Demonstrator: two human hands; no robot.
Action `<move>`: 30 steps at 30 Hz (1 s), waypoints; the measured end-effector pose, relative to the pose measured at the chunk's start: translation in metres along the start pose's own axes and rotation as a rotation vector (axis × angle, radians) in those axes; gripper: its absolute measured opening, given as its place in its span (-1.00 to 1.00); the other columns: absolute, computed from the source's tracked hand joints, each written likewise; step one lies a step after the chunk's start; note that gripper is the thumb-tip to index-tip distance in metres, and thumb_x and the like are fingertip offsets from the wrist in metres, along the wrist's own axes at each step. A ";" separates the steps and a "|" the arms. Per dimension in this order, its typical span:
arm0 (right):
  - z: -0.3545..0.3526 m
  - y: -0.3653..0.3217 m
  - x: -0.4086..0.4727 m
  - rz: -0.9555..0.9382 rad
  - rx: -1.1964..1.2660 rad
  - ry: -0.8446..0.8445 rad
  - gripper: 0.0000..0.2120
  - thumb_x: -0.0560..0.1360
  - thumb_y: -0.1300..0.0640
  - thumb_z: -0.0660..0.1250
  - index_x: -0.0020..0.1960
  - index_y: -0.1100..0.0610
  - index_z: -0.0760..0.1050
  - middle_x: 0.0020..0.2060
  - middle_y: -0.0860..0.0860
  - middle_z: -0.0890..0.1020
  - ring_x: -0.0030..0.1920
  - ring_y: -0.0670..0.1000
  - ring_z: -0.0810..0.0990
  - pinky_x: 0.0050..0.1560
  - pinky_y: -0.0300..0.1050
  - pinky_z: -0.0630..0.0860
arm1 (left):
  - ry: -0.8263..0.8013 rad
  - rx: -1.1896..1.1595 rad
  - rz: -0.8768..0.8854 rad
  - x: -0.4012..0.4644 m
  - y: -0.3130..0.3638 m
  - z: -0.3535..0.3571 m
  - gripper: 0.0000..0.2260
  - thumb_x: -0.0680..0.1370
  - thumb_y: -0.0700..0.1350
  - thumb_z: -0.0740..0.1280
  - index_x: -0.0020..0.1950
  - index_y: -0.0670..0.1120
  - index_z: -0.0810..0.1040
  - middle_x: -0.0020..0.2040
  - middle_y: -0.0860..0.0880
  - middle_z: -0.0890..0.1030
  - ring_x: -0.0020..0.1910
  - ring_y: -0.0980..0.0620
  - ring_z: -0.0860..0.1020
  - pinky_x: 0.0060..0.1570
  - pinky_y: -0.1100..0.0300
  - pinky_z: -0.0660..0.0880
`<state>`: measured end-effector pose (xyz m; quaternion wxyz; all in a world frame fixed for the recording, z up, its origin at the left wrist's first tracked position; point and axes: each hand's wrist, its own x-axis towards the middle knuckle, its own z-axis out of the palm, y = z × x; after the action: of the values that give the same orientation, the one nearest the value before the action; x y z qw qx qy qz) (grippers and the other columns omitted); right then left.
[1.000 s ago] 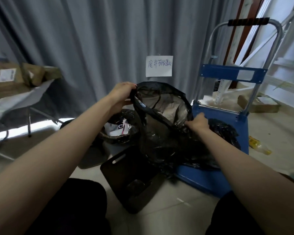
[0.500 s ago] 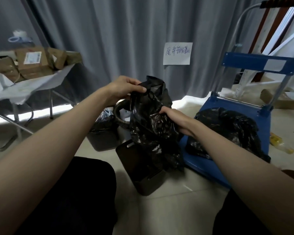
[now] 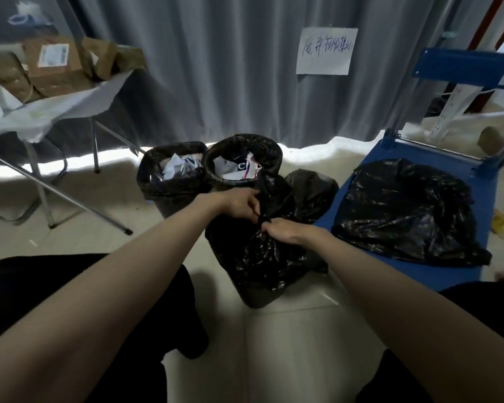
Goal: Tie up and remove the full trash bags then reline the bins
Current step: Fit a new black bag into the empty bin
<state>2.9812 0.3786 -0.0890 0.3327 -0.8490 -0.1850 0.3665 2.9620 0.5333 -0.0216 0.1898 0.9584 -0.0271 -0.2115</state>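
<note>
both hands, left (image 3: 242,203) and right (image 3: 280,231), pinch the gathered neck of a black bag (image 3: 262,257); the knot is best cinched tight before lifting.

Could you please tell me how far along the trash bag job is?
Done: one black bag lies on the blue cart. In hand: left hand and right hand pinch another bag's neck. Left: two lined bins remain full.
</note>
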 end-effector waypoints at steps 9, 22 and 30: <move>0.032 0.030 0.058 0.159 -0.122 -0.248 -0.70 0.54 -0.04 0.12 0.15 0.07 0.49 0.14 0.10 0.57 0.07 0.08 0.54 0.13 -0.05 0.45 | -0.330 0.226 -0.194 0.046 -0.036 0.089 -0.67 0.56 -0.07 0.30 0.30 -0.14 0.51 0.26 -0.14 0.56 0.23 -0.10 0.53 0.21 0.13 0.43; 0.027 0.040 0.113 0.115 -0.606 -0.324 -0.63 0.57 0.07 0.22 0.33 0.17 0.46 0.30 0.15 0.52 0.22 0.15 0.52 0.25 -0.03 0.46 | -0.460 0.339 -0.217 0.105 -0.050 0.112 -0.69 0.57 -0.20 0.32 0.31 -0.20 0.50 0.26 -0.20 0.55 0.26 -0.13 0.52 0.18 0.13 0.45; -0.044 -0.007 0.048 -0.152 -0.200 0.338 -0.85 0.46 0.24 0.42 -0.09 0.08 0.45 -0.20 0.03 0.53 -0.17 0.00 0.49 -0.12 -0.21 0.39 | 0.079 0.218 -0.069 0.045 -0.047 0.004 -0.77 0.40 0.02 0.53 -0.10 -0.05 0.57 -0.16 -0.04 0.53 -0.12 -0.04 0.51 -0.18 0.21 0.35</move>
<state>3.0447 0.3918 -0.0854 0.3000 -0.9108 -0.2254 0.1724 2.9998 0.5697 -0.0608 0.0777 0.9813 -0.0095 -0.1756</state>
